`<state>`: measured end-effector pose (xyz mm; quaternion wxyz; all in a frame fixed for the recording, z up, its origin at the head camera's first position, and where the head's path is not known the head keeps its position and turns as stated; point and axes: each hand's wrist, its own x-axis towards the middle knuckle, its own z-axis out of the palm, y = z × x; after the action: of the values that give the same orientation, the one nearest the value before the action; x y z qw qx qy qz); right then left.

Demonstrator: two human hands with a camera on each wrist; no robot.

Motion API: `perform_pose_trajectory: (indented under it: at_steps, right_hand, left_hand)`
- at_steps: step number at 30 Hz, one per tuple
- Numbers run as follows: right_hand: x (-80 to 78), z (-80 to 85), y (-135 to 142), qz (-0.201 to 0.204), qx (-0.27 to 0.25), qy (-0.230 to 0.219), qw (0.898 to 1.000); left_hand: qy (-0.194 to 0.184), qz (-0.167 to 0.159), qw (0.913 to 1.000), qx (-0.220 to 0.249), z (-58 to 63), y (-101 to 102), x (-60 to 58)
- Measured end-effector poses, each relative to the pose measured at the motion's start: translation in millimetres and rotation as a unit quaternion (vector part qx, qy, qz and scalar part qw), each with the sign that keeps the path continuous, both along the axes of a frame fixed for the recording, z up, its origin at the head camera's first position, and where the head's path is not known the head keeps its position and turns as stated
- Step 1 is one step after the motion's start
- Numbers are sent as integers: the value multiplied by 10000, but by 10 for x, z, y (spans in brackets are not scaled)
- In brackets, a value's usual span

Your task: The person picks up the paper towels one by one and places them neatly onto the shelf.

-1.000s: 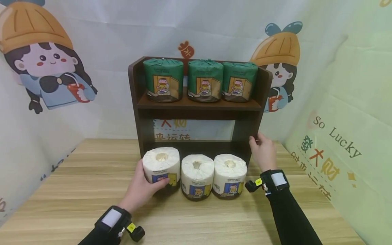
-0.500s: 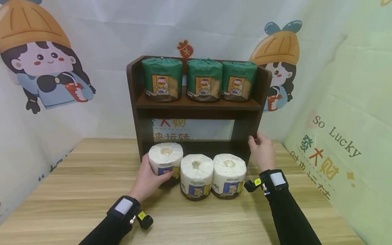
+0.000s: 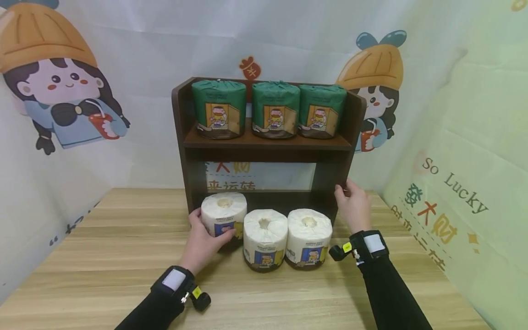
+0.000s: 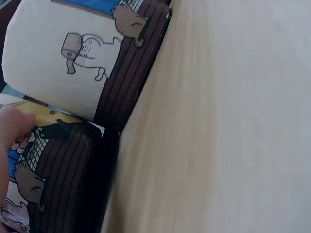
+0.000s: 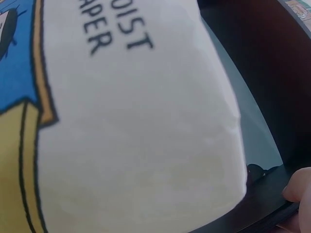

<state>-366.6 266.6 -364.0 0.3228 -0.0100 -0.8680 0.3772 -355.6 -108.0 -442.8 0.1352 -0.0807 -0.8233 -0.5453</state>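
Note:
My left hand grips a white-wrapped toilet roll from its left side, thumb across the front. This roll stands upright at the left front of the dark brown shelf's lower compartment; whether its base rests on the shelf is hidden. To its right, a middle toilet roll and a right toilet roll stand side by side on the table, in front of the shelf. My right hand pinches the shelf's right side panel; its thumb shows at the panel's edge in the right wrist view.
On the upper shelf stand three green-wrapped toilet rolls, left, middle and right. Wood-grain table surface extends to both sides. A printed cloth backdrop hangs behind and beside it.
My left hand has moved the left toilet roll away from me and slightly right, towards the shelf, mostly in the first half second. My right hand stays at the side panel.

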Motion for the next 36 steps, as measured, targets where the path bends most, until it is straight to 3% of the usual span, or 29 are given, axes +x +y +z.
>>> perform_pose_trajectory:
  at_steps: [9,14,18,26,36]
  right_hand:
    - [28,-1,-12,13,-52,-122,9999]
    - [31,-14,-7,1,-13,-70,10000]
    - [27,-19,-8,-22,14,-2,10000]
    - [29,-13,-19,-21,1,-11,10000]
    - [31,-3,-17,-34,41,-63,10000]
  left_hand:
    - [707,124,9964,-460,15,-16,7]
    - [618,-79,9970,-454,19,-35,5]
    - [289,-96,9983,-496,31,-60,33]
    - [-222,435,9951,-857,73,-91,109]
    - [61,1090,9857,-1282,99,-42,166]
